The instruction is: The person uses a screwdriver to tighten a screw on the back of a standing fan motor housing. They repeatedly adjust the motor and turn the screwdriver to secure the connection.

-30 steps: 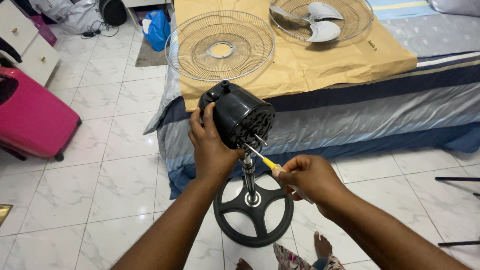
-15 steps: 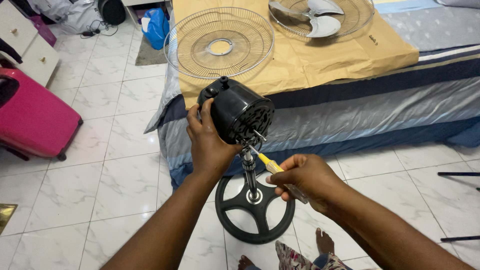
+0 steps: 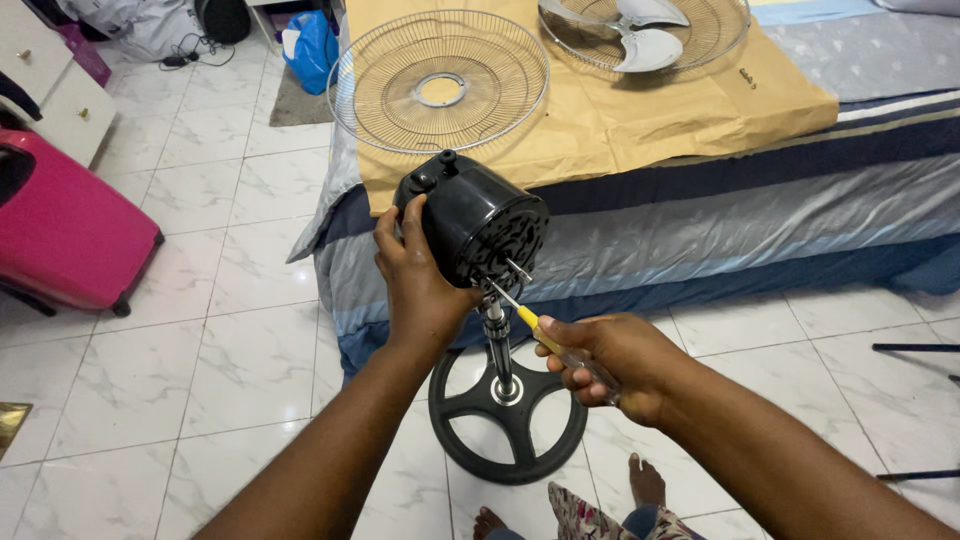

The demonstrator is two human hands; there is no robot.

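A black fan motor housing (image 3: 478, 222) stands on a short pole above a round black base (image 3: 508, 420) on the tiled floor. My left hand (image 3: 415, 285) grips the housing from the left and underneath. In my right hand (image 3: 612, 362) is a yellow-handled screwdriver (image 3: 528, 322), its metal tip set against the lower front of the housing beside the motor shaft. Both forearms reach in from the bottom of the view.
A bed (image 3: 760, 210) with brown paper (image 3: 640, 115) on it carries a wire fan grille (image 3: 438, 80) and a second grille with the grey blade (image 3: 645, 35). A pink suitcase (image 3: 65, 230) stands at the left. My bare feet (image 3: 645, 480) are below the base.
The view has shifted slightly. My right hand has kept the screwdriver tip at the housing front, and my left hand stays on the housing.
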